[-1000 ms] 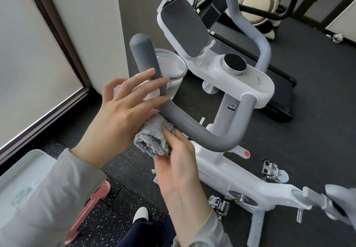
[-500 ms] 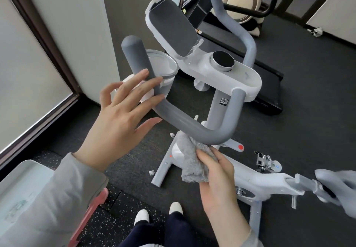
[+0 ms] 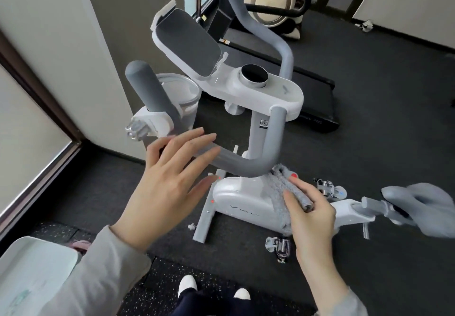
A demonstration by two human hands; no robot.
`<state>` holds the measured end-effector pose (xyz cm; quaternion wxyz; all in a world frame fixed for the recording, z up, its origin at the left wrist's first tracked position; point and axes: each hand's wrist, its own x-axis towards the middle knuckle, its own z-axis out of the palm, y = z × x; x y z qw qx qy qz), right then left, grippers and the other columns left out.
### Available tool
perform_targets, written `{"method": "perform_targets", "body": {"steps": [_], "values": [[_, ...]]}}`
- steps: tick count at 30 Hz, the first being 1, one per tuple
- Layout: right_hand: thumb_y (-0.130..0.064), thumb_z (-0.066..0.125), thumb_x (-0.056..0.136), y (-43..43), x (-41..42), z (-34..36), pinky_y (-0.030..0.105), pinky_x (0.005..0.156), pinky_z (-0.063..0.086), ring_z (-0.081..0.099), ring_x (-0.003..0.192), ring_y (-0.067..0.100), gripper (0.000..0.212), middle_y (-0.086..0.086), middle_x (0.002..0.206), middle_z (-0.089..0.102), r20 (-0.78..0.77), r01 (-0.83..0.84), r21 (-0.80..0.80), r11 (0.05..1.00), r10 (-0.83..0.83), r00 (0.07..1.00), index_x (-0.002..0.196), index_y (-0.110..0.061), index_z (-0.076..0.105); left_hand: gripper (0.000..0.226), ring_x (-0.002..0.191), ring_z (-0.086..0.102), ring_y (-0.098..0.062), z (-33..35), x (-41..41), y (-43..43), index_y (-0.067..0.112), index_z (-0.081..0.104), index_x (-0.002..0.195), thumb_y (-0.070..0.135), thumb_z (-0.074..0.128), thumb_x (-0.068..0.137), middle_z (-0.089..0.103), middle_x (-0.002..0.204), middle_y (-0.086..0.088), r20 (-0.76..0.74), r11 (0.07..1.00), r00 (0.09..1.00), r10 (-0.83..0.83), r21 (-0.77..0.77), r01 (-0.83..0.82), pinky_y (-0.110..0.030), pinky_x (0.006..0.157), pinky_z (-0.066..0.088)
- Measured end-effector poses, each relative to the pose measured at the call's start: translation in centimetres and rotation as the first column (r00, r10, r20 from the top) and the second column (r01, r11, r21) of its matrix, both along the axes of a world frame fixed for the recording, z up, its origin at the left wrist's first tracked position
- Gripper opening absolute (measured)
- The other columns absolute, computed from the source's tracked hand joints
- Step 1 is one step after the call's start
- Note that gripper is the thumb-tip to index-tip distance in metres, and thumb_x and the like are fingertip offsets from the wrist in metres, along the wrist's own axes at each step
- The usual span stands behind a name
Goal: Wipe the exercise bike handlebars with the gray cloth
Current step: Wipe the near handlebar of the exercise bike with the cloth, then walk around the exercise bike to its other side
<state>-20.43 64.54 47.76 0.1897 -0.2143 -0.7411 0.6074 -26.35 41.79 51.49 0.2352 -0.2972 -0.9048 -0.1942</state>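
Cloth (image 3: 290, 192) bunched in right grip (image 3: 312, 219), under handlebar bend (image 3: 253, 165)

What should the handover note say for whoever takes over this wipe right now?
Left hand: open, fingers spread over the left stretch of the gray handlebar, not gripping.
Right hand: holds the gray cloth, bunched, at the underside of the bar's lower right bend.
Done: cannot tell from this view how much of the bar has been wiped.
Left: the bar's upright left end, the short riser to the white console, and the far right handlebar show no cloth on them; presumably still to do.
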Motion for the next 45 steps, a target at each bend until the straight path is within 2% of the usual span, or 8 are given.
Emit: {"method": "perform_targets", "body": {"steps": [7,11,13,23,28,34,42,45], "values": [[0.000,0.062,0.085,3.9,3.6,0.7,-0.002,0.079,0.041,0.059,0.097,-0.016,0.034,-0.030,0.096,0.067,-0.077,0.076,0.174,0.982,-0.063,0.995,0.104,-0.028,0.067,0.035,0.112,0.057,-0.016,-1.9,2.9,5.5,0.019,0.058,0.122,0.033,0.054,0.089,0.060,0.123,0.007,0.215,0.985,0.965,-0.152,-0.047,0.165,-0.036,0.090,0.043],[0.002,0.061,0.085,7.7,7.2,0.8,-0.007,0.061,0.039,0.058,0.072,-0.022,0.029,-0.035,0.086,0.067,-0.107,0.109,0.237,0.965,-0.086,0.991,0.107,-0.015,0.067,0.036,0.110,0.058,-0.016,-3.4,4.3,9.6,0.022,0.060,0.119,0.039,0.050,0.088,0.061,0.121,0.008,0.326,0.956,0.927,-0.184,-0.159,0.245,-0.034,0.088,0.047],[0.004,0.062,0.084,9.8,9.5,0.7,-0.005,0.071,0.039,0.059,0.085,-0.020,0.030,-0.030,0.093,0.067,-0.105,0.146,0.295,0.944,-0.120,0.987,0.107,-0.013,0.068,0.037,0.111,0.059,-0.017,-4.2,5.3,12.1,0.022,0.060,0.119,0.039,0.052,0.087,0.062,0.121,0.007,0.367,0.937,0.910,-0.195,-0.205,0.284,-0.035,0.088,0.046],[0.003,0.064,0.082,19.0,23.1,-0.5,0.025,0.088,0.050,0.066,0.095,0.011,0.031,0.000,0.105,0.072,-0.023,0.243,0.464,0.852,-0.263,0.965,0.110,-0.010,0.068,0.053,0.133,0.037,-0.017,-10.6,11.5,24.3,0.021,0.037,0.139,0.048,0.039,0.094,0.041,0.145,0.003,0.642,0.791,0.760,-0.104,-0.410,0.454,-0.035,0.110,0.029],[0.002,0.064,0.082,22.2,30.0,-1.0,0.006,0.087,0.044,0.062,0.097,0.004,0.030,0.000,0.105,0.071,-0.011,0.333,0.474,0.815,-0.372,0.928,0.109,-0.009,0.069,0.056,0.131,0.039,-0.024,-15.2,15.0,28.3,0.017,0.035,0.139,0.049,0.037,0.094,0.042,0.144,-0.003,0.747,0.675,0.665,0.008,-0.495,0.547,-0.043,0.109,0.033],[0.004,0.065,0.081,24.1,36.3,-2.0,0.009,0.086,0.043,0.064,0.095,0.009,0.031,0.001,0.105,0.070,0.042,0.454,0.447,0.771,-0.525,0.850,0.109,-0.008,0.068,0.055,0.131,0.042,-0.024,-20.5,18.3,30.4,0.015,0.041,0.136,0.048,0.044,0.092,0.044,0.142,-0.006,0.824,0.626,0.551,0.131,-0.500,0.598,-0.042,0.109,0.034],[0.000,0.065,0.083,27.0,38.4,-3.3,-0.002,0.085,0.037,0.059,0.094,-0.010,0.033,-0.008,0.104,0.068,0.137,0.564,0.369,0.739,-0.644,0.753,0.111,-0.018,0.067,0.051,0.130,0.044,-0.023,-23.6,16.5,33.0,0.018,0.045,0.134,0.047,0.046,0.092,0.046,0.141,-0.005,0.822,0.572,0.530,0.209,-0.542,0.616,-0.040,0.108,0.036],[0.001,0.065,0.083,29.4,37.4,-3.5,0.002,0.087,0.040,0.061,0.095,-0.001,0.033,-0.004,0.104,0.069,0.139,0.585,0.387,0.713,-0.672,0.727,0.111,-0.015,0.067,0.051,0.127,0.046,-0.023,-24.5,15.3,35.9,0.016,0.047,0.132,0.048,0.044,0.092,0.048,0.137,-0.006,0.820,0.532,0.532,0.213,-0.554,0.640,-0.040,0.107,0.038]]}}
